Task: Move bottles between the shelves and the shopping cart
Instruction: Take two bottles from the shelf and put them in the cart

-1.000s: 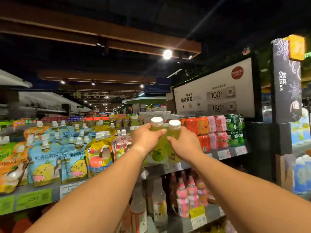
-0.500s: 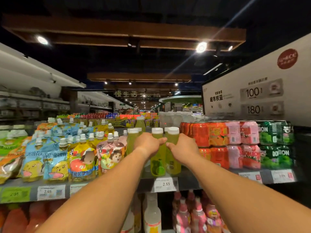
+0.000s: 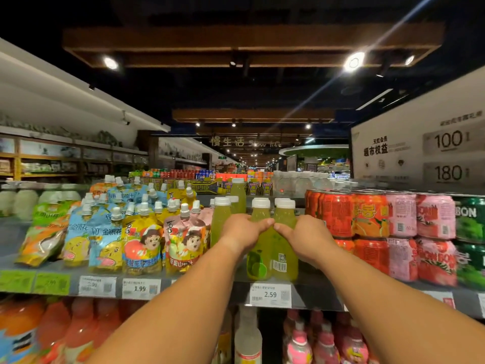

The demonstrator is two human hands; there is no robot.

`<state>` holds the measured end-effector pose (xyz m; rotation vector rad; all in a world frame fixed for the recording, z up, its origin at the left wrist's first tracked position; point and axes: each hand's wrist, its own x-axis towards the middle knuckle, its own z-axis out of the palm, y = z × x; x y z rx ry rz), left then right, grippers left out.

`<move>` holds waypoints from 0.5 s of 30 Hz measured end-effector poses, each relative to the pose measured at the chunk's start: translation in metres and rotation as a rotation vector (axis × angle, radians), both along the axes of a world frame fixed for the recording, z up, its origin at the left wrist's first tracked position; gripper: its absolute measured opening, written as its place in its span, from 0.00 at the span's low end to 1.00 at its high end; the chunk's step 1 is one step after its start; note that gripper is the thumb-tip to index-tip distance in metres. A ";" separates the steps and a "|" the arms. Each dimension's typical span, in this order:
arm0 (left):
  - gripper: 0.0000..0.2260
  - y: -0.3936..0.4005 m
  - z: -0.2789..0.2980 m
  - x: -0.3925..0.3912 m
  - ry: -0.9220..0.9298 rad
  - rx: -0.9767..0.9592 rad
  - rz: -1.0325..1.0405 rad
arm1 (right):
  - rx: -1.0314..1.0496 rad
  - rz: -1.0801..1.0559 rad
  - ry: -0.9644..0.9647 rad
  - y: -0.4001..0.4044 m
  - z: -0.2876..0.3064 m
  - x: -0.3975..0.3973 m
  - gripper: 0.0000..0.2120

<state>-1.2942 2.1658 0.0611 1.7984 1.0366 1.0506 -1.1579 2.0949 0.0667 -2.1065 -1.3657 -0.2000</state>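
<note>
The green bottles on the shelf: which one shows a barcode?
The green bottle under the right hand, the rightmost one; its neighbour shows a lime picture.

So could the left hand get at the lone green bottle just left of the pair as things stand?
Probably not right away: the left hand is wrapped around a green juice bottle. The lone green bottle stands beside it at the shelf front with nothing in front, so a freed hand could likely reach it.

hands: 2 (image 3: 242,232) (image 3: 305,236) | held green bottles: 2 (image 3: 258,261) (image 3: 286,258) | price tags readable: 2 (image 3: 141,288) (image 3: 270,295)
</note>
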 end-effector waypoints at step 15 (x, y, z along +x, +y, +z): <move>0.30 -0.032 -0.001 -0.053 0.314 0.180 0.103 | 0.031 -0.207 -0.001 -0.023 -0.011 -0.067 0.38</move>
